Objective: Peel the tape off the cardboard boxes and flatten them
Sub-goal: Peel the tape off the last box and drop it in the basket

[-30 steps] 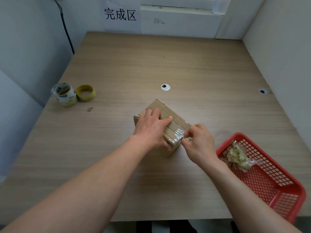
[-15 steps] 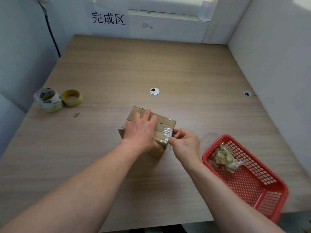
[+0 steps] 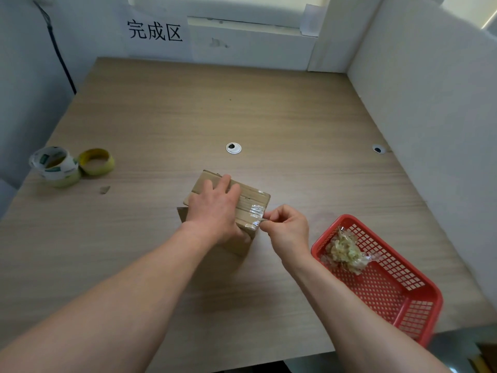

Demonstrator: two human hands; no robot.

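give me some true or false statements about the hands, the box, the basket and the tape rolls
1. The left hand lies on top of the cardboard box. True.
2. The right hand pinches the clear tape at the box's edge. True.
3. The red basket holds nothing. False: a wad of peeled tape lies in it.
4. The two tape rolls sit to the right of the box. False: they sit at the left side of the table.
5. The box is flattened. False: it is a full box, standing on the table.
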